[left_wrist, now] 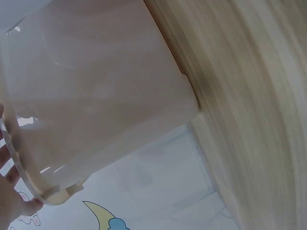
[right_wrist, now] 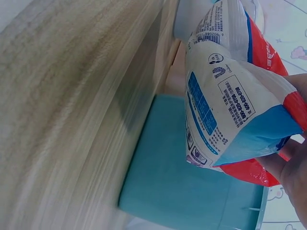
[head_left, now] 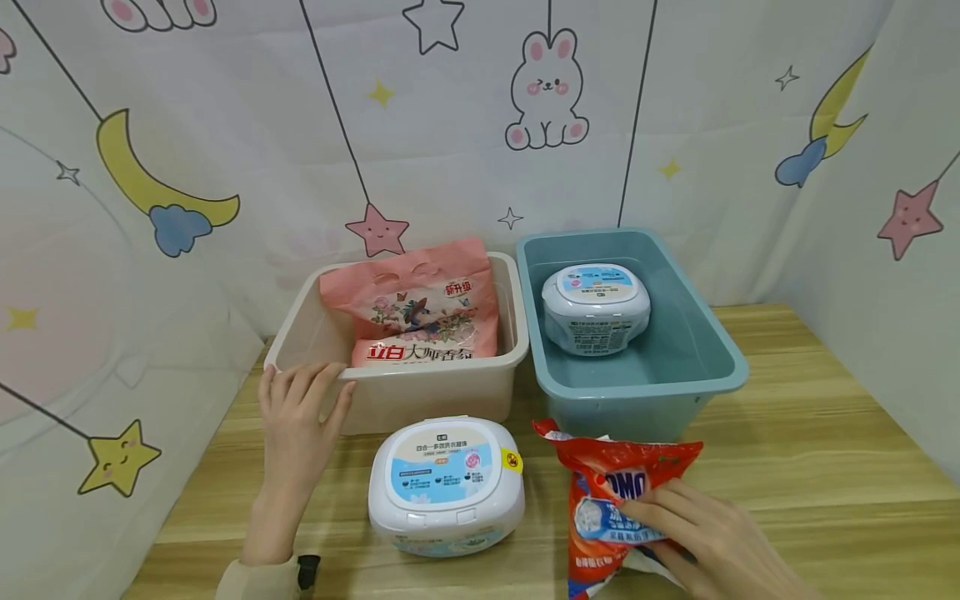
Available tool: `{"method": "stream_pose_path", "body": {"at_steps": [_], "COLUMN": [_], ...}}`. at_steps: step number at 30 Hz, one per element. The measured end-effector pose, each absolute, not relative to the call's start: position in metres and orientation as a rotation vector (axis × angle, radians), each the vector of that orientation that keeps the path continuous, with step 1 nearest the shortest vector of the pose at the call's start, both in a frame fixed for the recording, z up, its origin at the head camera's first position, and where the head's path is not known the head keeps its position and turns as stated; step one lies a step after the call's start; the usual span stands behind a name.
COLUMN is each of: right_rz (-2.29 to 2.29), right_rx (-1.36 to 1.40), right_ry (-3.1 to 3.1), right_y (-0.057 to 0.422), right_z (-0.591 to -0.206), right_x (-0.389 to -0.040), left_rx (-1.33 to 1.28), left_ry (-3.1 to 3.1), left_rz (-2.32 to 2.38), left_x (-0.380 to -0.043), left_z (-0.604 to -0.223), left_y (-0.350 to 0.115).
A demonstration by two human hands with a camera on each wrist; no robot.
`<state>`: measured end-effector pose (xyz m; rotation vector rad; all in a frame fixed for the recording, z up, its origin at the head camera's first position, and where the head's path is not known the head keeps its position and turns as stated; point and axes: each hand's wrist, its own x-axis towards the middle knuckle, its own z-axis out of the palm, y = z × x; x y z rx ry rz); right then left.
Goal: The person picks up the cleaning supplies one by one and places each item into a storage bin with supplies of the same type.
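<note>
Red bag (head_left: 609,518): crumply, likely slippery, moderately heavy; best taken by a gathered fold. Right grip (head_left: 705,533): pinching bag's side. Left grip (head_left: 302,421): hooked over pale bin (head_left: 427,396) rim.

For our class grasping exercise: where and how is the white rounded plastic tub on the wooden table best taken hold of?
Probably by both ends of the white rounded plastic tub, coming from left and right: it stands upright, its two ends are exposed, and the cream plastic bin stands behind it.
</note>
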<state>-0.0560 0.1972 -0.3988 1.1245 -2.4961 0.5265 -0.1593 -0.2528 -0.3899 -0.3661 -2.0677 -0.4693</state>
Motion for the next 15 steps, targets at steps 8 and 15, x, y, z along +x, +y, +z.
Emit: {"method": "stream_pose_path", "body": {"at_steps": [8,15], "right_rz": [0.537,0.5], "right_rx": [1.117,1.107], "right_ry": [-2.445,-2.424], "right_y": [0.195,0.193], "right_z": [-0.394,-0.388], "right_x": [-0.056,-0.056], "left_rx": [-0.363,-0.361], "left_ry": [-2.107,-2.136], "left_rz": [-0.448,-0.426], "left_x": [-0.158,-0.158], "left_z": [-0.389,-0.39], "left_y": [-0.254,-0.255]}}
